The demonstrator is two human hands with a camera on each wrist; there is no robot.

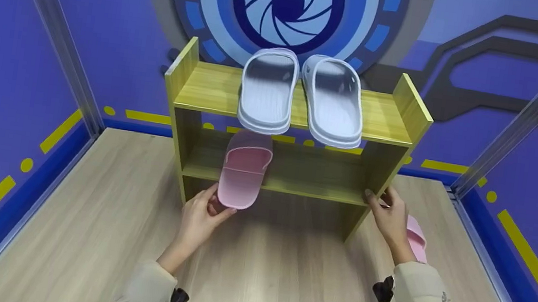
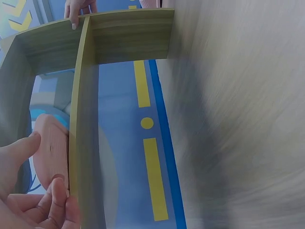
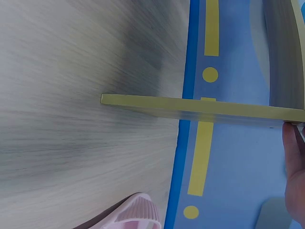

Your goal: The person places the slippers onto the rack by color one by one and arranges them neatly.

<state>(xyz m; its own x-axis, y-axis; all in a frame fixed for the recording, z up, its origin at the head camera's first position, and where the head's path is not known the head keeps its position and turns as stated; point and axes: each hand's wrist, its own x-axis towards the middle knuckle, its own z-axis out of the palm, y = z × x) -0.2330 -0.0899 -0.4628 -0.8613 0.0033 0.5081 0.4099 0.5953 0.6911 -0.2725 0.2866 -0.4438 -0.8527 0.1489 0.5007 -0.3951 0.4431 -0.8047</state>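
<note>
A pink slipper (image 1: pixel 242 186) lies on the lower shelf of a small wooden shoe rack (image 1: pixel 318 173), toward its left side, with its heel end sticking out past the front edge. My left hand (image 1: pixel 201 215) pinches that heel end, thumb on one side and fingers on the other, as the left wrist view also shows. At the rack's right side panel (image 3: pixel 190 106), my right hand (image 1: pixel 390 216) grips the front edge at about the height of the lower shelf. Another pink slipper (image 1: pixel 417 239) is on the floor right of the rack, partly hidden behind the right forearm.
Two pale grey clogs, a left one (image 1: pixel 267 93) and a right one (image 1: pixel 336 105), stand side by side on the top shelf, heels over its front edge. The wood-grain floor (image 1: pixel 273 276) meets blue printed walls (image 1: pixel 12 86) at the left, back and right.
</note>
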